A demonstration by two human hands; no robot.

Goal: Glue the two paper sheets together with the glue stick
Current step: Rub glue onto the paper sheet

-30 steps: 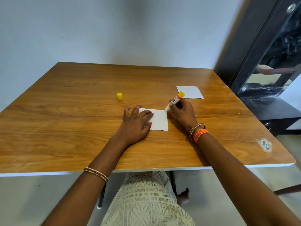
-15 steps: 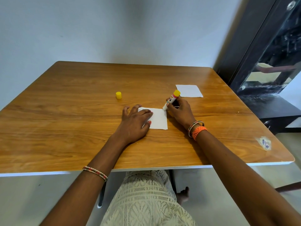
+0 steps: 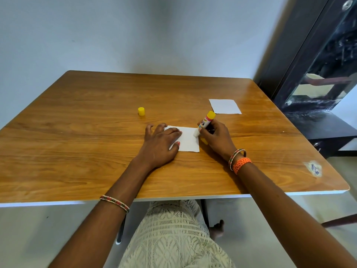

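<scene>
Head view looks down on a wood-grain table (image 3: 77, 151) with a smooth, slightly glossy top, rounded corners and a pale edge band. Two white paper sheets lie flat on it, both roughly square and thin. The near sheet (image 3: 188, 140) lies in the middle of the table; the far sheet (image 3: 225, 106) lies well apart, toward the back right. The left hand (image 3: 160, 146) rests palm down on the near sheet's left part, its fingers spread and straight, pressing the paper to the wood. The right hand (image 3: 216, 138) pinches one glue stick (image 3: 203, 123), a short cylinder with a printed label and a yellow end pointing up; it leans to the right, and its pale lower tip touches the near sheet close to the right edge. One small yellow cap (image 3: 141, 111), a stubby cylinder, stands on the table behind the left hand, apart from both sheets. A worn sticker (image 3: 314, 168) clings to the table's near right corner. Beaded bangles ring both wrists, and one woven orange band (image 3: 241, 164) sits on the right wrist.
</scene>
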